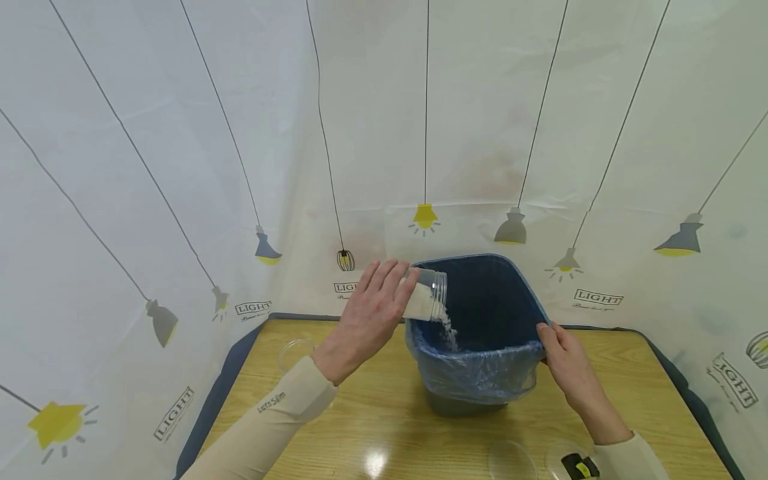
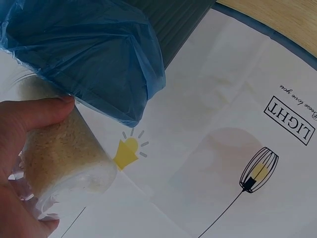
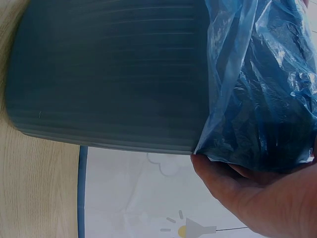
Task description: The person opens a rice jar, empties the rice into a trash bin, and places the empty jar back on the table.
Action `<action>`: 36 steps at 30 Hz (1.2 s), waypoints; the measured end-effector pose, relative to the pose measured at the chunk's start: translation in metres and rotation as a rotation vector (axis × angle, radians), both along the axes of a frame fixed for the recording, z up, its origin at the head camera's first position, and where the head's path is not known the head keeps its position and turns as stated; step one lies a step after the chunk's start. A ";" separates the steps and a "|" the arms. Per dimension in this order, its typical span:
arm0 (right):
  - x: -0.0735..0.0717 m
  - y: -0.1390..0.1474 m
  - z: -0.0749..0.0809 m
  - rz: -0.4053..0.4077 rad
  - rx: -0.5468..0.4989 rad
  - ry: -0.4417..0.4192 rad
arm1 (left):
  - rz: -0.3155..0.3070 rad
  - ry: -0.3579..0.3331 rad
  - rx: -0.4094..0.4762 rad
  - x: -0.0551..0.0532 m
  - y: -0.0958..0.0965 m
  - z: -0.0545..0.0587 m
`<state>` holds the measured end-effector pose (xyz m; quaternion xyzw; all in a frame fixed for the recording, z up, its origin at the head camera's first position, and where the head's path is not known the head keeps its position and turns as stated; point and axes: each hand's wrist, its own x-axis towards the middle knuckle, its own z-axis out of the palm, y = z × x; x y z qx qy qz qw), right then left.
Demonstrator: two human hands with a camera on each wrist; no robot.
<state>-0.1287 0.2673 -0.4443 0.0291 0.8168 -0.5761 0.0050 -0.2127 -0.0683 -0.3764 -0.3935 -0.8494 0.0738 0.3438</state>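
In the head view my left hand [image 1: 367, 320] grips a clear plastic jar [image 1: 427, 297], tipped sideways with its mouth over the bin's left edge. White, crumbly powder [image 1: 448, 332] falls from it into the bin. The left wrist view shows fingers and thumb wrapped around the jar [image 2: 69, 153], which has pale contents. A dark grey-green bin [image 1: 465, 405] leans on the table, lined with a blue plastic bag [image 1: 486, 373] folded over its rim. At the bin's right corner, my right hand [image 1: 570, 367] holds the rim and bag, thumb on top. The bin's bottom inside is too dark to see.
On the wooden table [image 1: 372, 427], a clear round lid [image 1: 512, 460] lies near the front edge. Beside it is another clear round piece with a black and yellow item [image 1: 579, 467]. A clear ring-shaped object [image 1: 295, 343] lies at left. Lamp-printed sheeting [image 1: 372, 133] surrounds the table.
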 end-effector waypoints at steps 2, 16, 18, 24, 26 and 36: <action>0.000 0.000 0.000 0.000 0.000 -0.001 | 0.003 -0.003 -0.001 0.000 0.000 0.000; -0.003 0.001 -0.003 -0.003 -0.004 -0.013 | -0.003 0.013 -0.032 0.000 0.001 0.001; -0.003 0.001 -0.003 -0.003 -0.003 -0.015 | -0.004 0.013 -0.034 0.000 0.001 0.001; -0.003 0.001 -0.002 -0.002 -0.006 -0.012 | -0.004 0.008 -0.036 0.001 0.002 0.001; -0.002 0.000 -0.002 -0.003 -0.005 -0.003 | -0.006 0.011 -0.034 0.001 0.002 0.001; -0.001 0.000 -0.001 -0.010 0.000 0.003 | -0.034 0.019 0.009 0.000 0.000 -0.002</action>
